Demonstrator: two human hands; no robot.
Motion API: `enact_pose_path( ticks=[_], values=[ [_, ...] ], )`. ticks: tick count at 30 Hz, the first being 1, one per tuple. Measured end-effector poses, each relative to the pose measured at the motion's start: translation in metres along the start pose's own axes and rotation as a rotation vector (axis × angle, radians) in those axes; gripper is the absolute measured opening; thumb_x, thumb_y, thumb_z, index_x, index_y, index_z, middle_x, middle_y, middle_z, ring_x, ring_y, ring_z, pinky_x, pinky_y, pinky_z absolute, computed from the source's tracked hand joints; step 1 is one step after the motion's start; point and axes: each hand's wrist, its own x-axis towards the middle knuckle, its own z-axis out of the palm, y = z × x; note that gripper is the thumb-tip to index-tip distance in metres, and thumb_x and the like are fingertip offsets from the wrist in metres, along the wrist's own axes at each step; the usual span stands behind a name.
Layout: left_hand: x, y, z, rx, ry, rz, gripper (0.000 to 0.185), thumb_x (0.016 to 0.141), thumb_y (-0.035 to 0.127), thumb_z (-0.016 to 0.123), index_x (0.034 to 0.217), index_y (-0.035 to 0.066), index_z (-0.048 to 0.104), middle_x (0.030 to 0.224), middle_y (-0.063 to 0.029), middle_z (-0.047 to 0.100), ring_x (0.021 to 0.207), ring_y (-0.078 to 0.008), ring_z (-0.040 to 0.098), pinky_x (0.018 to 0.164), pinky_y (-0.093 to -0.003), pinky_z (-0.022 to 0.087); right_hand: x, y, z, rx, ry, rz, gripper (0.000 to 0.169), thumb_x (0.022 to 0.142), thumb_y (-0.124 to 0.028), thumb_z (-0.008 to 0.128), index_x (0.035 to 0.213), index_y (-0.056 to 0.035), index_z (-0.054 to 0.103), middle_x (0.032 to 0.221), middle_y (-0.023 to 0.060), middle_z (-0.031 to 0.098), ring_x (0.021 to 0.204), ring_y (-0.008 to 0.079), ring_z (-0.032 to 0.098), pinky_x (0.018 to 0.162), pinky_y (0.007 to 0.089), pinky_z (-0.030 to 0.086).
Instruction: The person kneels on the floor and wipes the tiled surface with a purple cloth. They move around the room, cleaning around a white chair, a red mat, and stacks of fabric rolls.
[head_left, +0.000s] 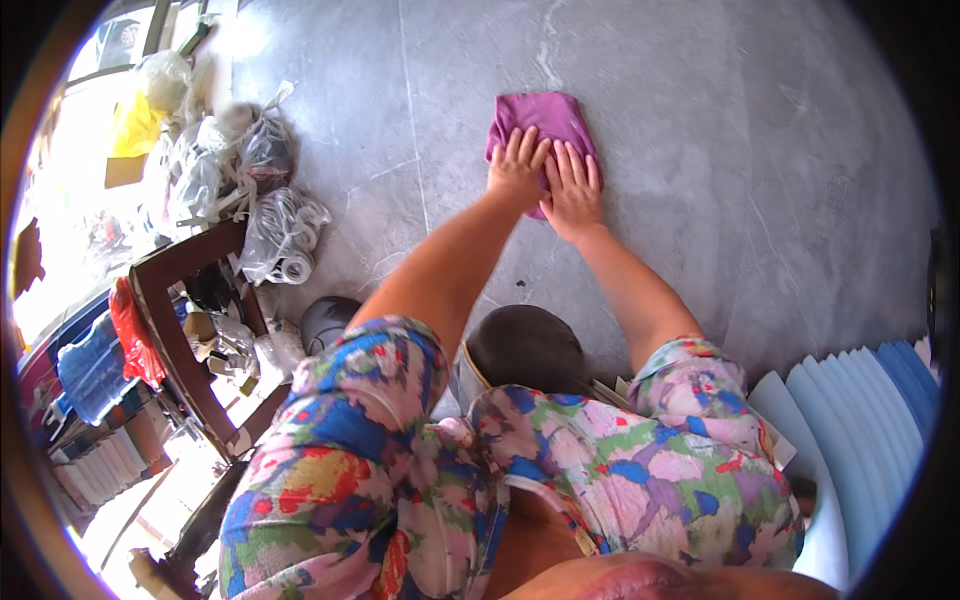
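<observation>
A folded purple cloth (541, 112) lies flat against a grey marbled surface (675, 135). My left hand (519, 169) presses on its left and middle part with the palm down and the fingers spread. Beside it my right hand (574, 187) rests flat on the cloth's right part, the two hands nearly touching. Neither hand has its fingers curled around the cloth. Some of the cloth's lower part is hidden under the hands, and a small bit shows below them.
At left are clear plastic bags (281, 236) of goods, a dark wooden frame (161, 300), a red plastic bag (135, 337) and a blue plastic jug (96, 367). A dark rounded object (525, 349) is below my arms. Pale blue ridged material (847, 420) stands at lower right.
</observation>
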Motion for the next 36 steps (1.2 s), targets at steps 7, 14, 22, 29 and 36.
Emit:
enact_pose_path(
  ticks=[7, 14, 22, 29, 36],
  values=[
    [0.003, 0.000, -0.001, -0.006, 0.046, 0.018, 0.098, 0.079, 0.055, 0.068, 0.156, 0.021, 0.018, 0.163, -0.0152, 0.008, 0.150, -0.0337, 0.008, 0.120, -0.0481, 0.007, -0.001, 0.014, -0.006, -0.023, -0.071, -0.057, 0.078, 0.082, -0.041, 0.062, 0.148, -0.0089, 0.035, 0.158, 0.0123, 0.026, 0.147, 0.0280, 0.021, 0.118, 0.0540, 0.013],
    [0.011, 0.001, 0.011, 0.305, -0.078, 0.025, 0.100, 0.084, 0.062, 0.057, 0.158, 0.020, 0.005, 0.163, -0.0183, -0.003, 0.150, -0.0395, -0.003, 0.118, -0.0531, 0.001, 0.015, 0.012, -0.028, -0.074, -0.431, -0.093, 0.086, 0.089, -0.044, 0.060, 0.154, -0.0054, 0.018, 0.162, 0.0157, 0.004, 0.151, 0.0308, 0.000, 0.120, 0.0521, 0.004],
    [0.030, -0.028, -0.007, 0.257, -0.132, 0.373, 0.106, 0.082, 0.064, 0.061, 0.158, 0.013, 0.006, 0.160, -0.0261, -0.007, 0.147, -0.0483, -0.004, 0.112, -0.0615, 0.013, 0.056, -0.001, -0.054, -0.042, -0.854, 0.166, 0.083, 0.090, -0.030, 0.058, 0.155, -0.0073, 0.013, 0.163, 0.0149, -0.002, 0.151, 0.0313, 0.001, 0.119, 0.0505, 0.017],
    [0.063, -0.055, -0.007, 0.254, 0.238, 0.793, 0.062, 0.085, 0.031, 0.059, 0.140, 0.006, 0.048, 0.151, -0.0245, 0.030, 0.145, -0.0441, 0.017, 0.100, -0.0646, 0.030, 0.053, -0.032, -0.029, 0.015, -0.685, 0.396, 0.069, 0.090, -0.012, 0.051, 0.154, -0.0136, 0.024, 0.163, 0.0115, 0.007, 0.150, 0.0312, 0.008, 0.115, 0.0603, 0.021],
    [0.079, -0.066, 0.018, 0.035, 0.506, 0.891, 0.057, 0.089, 0.033, 0.051, 0.143, 0.017, 0.044, 0.153, -0.0163, 0.033, 0.146, -0.0322, 0.024, 0.112, -0.0574, 0.018, 0.026, -0.039, -0.016, -0.098, -0.462, 0.452, 0.075, 0.085, -0.008, 0.055, 0.153, -0.0165, 0.026, 0.162, 0.0133, 0.010, 0.150, 0.0331, 0.009, 0.114, 0.0616, 0.020]
  ],
)
